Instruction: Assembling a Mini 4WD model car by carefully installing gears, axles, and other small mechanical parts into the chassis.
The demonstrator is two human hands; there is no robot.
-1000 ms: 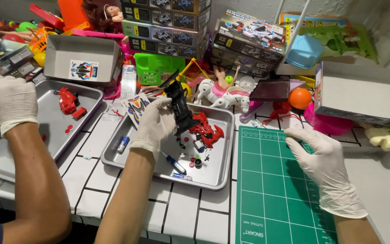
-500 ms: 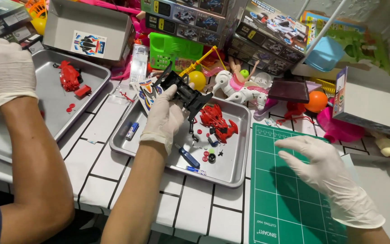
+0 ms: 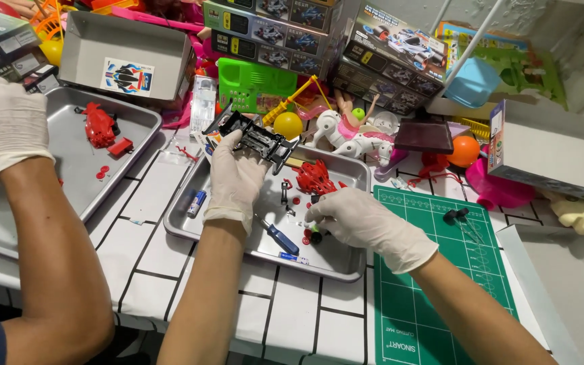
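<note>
The middle tray [image 3: 190, 233] is sitting on the surface [image 3: 150, 270], with the cutting mat [image 3: 441, 284] lying just beside it at three o'clock and a second tray [image 3: 55, 182] lying at nine o'clock. In the middle tray, a screwdriver [image 3: 280, 238] is lying near the front edge and a toy car body [image 3: 318, 177] is resting toward twelve o'clock. The left hand [image 3: 236, 179] is holding a chassis [image 3: 259, 140] over that tray's back rim. The right hand [image 3: 353, 220] is reaching in from three o'clock. Stacked boxes [image 3: 292, 27] are standing behind, at twelve o'clock.
</note>
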